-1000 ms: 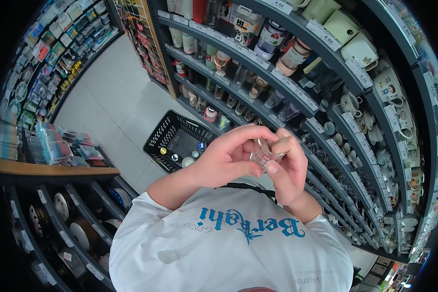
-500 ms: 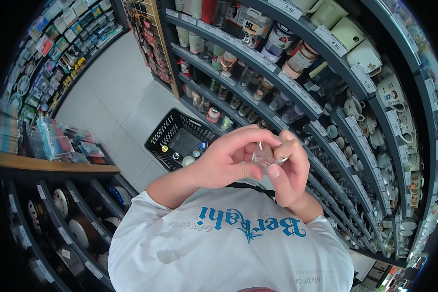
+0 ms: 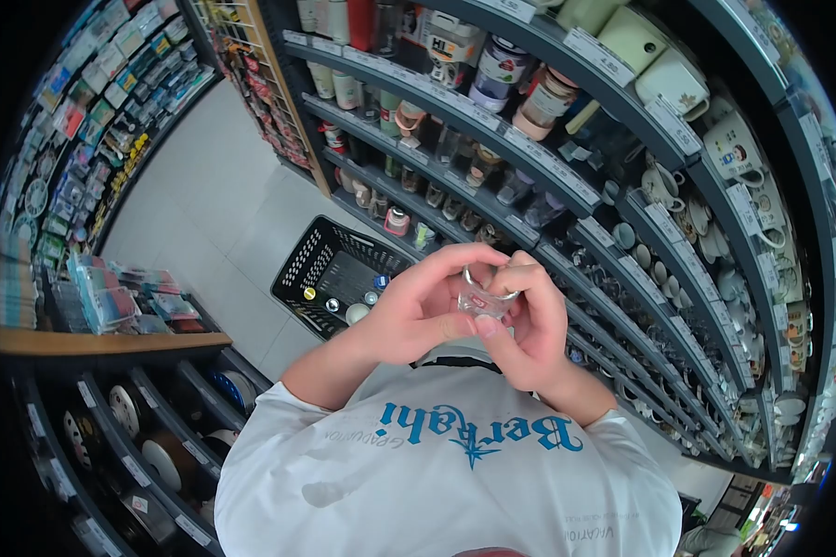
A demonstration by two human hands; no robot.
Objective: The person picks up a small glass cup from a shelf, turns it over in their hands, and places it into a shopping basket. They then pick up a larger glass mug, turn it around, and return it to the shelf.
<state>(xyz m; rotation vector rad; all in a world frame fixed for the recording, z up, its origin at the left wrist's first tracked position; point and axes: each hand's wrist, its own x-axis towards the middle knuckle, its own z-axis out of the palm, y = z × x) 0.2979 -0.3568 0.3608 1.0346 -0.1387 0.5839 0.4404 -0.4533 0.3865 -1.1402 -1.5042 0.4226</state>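
Both hands, left hand [image 3: 418,311] and right hand [image 3: 529,325], hold a small clear glass cup [image 3: 481,295] at chest height, fingers clamped round it, above a black plastic basket [image 3: 330,265] on the floor.

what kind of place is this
Most likely a housewares shop aisle: dark shelves with price labels hold ceramic mugs, and a black plastic shopping basket sits on the tiled floor.

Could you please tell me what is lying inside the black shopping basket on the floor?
Inside the black basket lie a few small round items, too small to identify. The left hand covers its near corner, so anything there is hidden.
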